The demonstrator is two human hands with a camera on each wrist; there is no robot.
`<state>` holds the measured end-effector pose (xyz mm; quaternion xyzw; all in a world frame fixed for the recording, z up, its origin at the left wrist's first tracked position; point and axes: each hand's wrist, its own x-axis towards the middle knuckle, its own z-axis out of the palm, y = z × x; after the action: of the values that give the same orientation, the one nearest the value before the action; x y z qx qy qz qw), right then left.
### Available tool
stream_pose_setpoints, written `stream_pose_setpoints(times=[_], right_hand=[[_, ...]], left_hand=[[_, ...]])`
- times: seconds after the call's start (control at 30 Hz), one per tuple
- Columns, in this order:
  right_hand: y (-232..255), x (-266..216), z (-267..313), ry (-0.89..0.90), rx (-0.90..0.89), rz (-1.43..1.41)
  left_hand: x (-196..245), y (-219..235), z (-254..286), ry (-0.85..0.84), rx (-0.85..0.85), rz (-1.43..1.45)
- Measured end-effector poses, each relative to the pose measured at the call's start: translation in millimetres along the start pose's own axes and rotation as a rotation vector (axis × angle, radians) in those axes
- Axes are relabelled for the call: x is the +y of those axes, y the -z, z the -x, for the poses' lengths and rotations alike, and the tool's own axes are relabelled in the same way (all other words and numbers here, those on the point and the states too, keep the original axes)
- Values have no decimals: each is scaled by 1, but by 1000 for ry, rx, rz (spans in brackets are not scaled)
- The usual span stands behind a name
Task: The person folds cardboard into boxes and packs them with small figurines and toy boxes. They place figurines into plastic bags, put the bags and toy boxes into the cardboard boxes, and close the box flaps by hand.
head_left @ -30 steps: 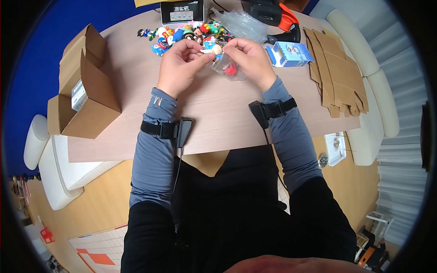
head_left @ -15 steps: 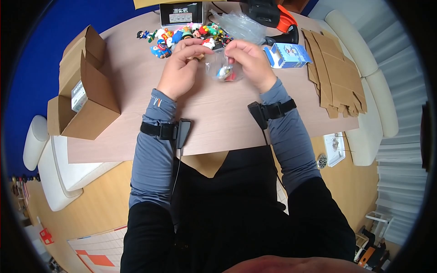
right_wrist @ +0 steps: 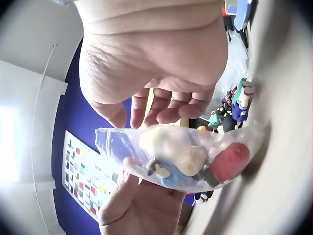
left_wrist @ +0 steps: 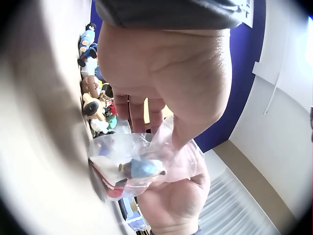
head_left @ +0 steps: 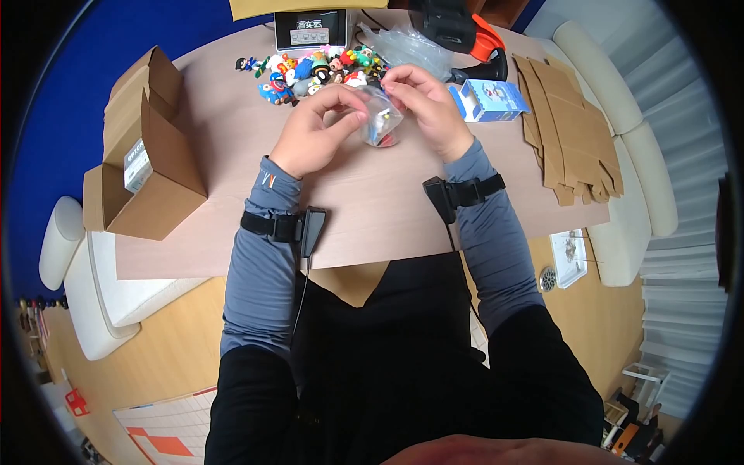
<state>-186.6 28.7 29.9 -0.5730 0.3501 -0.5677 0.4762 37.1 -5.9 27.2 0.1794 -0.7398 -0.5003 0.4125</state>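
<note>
Between the two hands hangs a clear plastic zip bag (head_left: 385, 122) with small toy figures inside. In the right wrist view a red piece (right_wrist: 232, 164) and a light blue and cream figure (right_wrist: 178, 166) show through the plastic. My left hand (head_left: 310, 133) holds the bag's left side between thumb and fingers. At its upper edge, my right hand (head_left: 430, 108) pinches the bag with thumb and forefinger. Just behind the hands, a pile of colourful toy figures (head_left: 301, 71) covers part of the table (head_left: 364, 205).
To the left stands an open cardboard box (head_left: 167, 167). A small blue box (head_left: 496, 101) with an open end lies right of the right hand, near flattened cardboard (head_left: 573, 124). Behind are loose clear plastic (head_left: 411, 50), a black-and-orange device (head_left: 484, 39) and a black box (head_left: 310, 31).
The blue and white figure, held between both hands at first, went into the bag with the red piece. The left hand then moved from the pile to the bag's side.
</note>
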Motion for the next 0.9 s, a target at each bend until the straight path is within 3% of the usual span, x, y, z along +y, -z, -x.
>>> stream_pose_setpoints(times=[0.1, 0.27, 0.43, 0.6, 0.9], right_hand=[[-3, -5, 0, 86, -15, 59], [-5, 2, 2, 201, -126, 214], [-1, 10, 0, -16, -81, 221], [-3, 11, -1, -2, -24, 170], [2, 11, -1, -30, 6, 227]], left_hand=[[-9, 5, -1, 99, 114, 61], [-7, 3, -2, 79, 196, 117], [-4, 3, -2, 110, 194, 111], [-3, -3, -6, 71, 323, 199], [-14, 1, -6, 183, 325, 136]])
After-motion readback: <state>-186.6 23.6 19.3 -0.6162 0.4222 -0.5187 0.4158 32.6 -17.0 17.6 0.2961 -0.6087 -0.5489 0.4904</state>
